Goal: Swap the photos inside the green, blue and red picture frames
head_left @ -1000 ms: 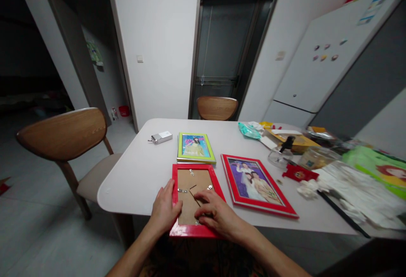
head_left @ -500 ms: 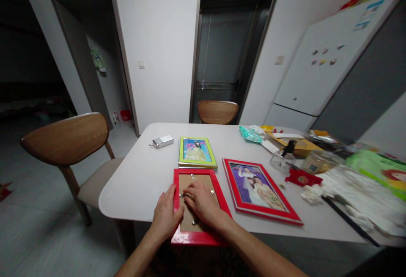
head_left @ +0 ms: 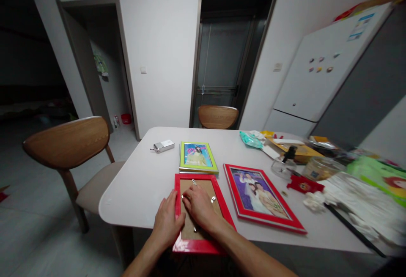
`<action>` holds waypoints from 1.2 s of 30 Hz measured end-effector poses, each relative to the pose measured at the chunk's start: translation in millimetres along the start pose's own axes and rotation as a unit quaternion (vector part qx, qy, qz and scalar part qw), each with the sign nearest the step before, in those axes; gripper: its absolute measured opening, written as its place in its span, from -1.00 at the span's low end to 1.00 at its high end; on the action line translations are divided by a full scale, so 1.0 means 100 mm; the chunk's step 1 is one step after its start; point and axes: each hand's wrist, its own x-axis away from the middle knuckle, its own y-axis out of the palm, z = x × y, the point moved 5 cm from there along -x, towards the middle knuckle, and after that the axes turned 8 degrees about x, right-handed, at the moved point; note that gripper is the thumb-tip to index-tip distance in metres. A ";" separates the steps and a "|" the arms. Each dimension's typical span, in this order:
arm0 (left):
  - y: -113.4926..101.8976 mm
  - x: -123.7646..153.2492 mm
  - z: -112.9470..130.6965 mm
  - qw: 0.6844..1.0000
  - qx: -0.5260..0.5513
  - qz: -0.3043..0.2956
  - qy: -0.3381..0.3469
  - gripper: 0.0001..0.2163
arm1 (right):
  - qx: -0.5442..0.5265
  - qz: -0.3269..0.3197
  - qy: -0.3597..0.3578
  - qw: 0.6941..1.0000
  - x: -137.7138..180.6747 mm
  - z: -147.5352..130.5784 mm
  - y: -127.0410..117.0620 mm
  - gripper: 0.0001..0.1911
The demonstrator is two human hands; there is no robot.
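Observation:
A red photo frame (head_left: pixel 203 248) lies face down at the table's near edge, its brown backing board (head_left: pixel 189 226) showing. Small metal clips sit around the board, among them one at the top (head_left: pixel 194 182) and one at the right (head_left: pixel 213 199). My left hand (head_left: pixel 166 222) grips the frame's left side, thumb over the border. My right hand (head_left: pixel 198 205) reaches across the board, its curled fingers pressing at the left clip, which they mostly hide. Beyond lies a green-edged photo frame (head_left: pixel 199 157), and to the right a second red photo frame (head_left: pixel 263 198), both picture side up.
A silver-white device (head_left: pixel 162 146) rests at the far left of the white table (head_left: pixel 136 184). Along the right are a glass jar (head_left: pixel 283 167), a red packet (head_left: pixel 305 183), crumpled white material (head_left: pixel 364 205) and a black stick (head_left: pixel 352 228). Wooden chairs stand left (head_left: pixel 68 139) and behind (head_left: pixel 218 117).
The whole view has shifted slightly, so things sit lower now. My right fingers still work at the left clip, with little movement. My left hand keeps its hold on the frame.

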 end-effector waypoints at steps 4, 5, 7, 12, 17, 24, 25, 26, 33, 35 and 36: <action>0.01 0.00 -0.02 1.000 0.001 -0.006 -0.010 -0.46 | -0.024 0.026 0.023 0.999 -0.09 0.19 0.01 -0.76; 0.01 0.00 -0.03 1.000 0.001 -0.007 -0.011 -0.46 | -0.013 0.026 0.037 0.999 -0.12 0.26 0.01 -0.76; 0.01 -0.01 -0.02 1.000 0.003 -0.005 -0.012 -0.46 | 0.016 0.020 0.065 0.998 -0.18 0.39 0.03 -0.75; 0.00 0.00 -0.01 1.000 0.001 -0.003 -0.011 -0.47 | 0.029 0.011 0.087 0.996 -0.26 0.53 0.08 -0.73; 0.00 0.00 0.00 1.000 0.013 0.001 -0.013 -0.47 | 0.026 0.007 0.094 0.995 -0.28 0.50 0.09 -0.72; -0.02 0.00 0.01 0.999 0.036 0.004 -0.019 -0.47 | -0.008 0.012 0.065 0.998 -0.11 0.41 -0.20 -0.71; -0.02 0.00 0.00 0.999 0.037 0.004 -0.020 -0.47 | -0.018 0.012 0.059 0.998 -0.03 0.41 -0.25 -0.70; -0.02 0.00 0.00 0.999 0.037 0.005 -0.019 -0.47 | -0.024 0.004 0.055 0.998 0.06 0.41 -0.29 -0.71; -0.03 0.02 0.01 0.999 0.038 0.010 -0.024 -0.47 | -0.025 -0.065 0.040 0.997 0.46 0.37 -0.26 -0.71; -0.03 0.01 0.01 0.999 0.042 0.003 -0.030 -0.47 | -0.035 -0.054 0.045 0.997 0.45 0.38 -0.24 -0.72; -0.04 0.01 0.02 0.999 0.044 0.000 -0.033 -0.47 | -0.039 -0.051 0.047 0.997 0.44 0.39 -0.24 -0.72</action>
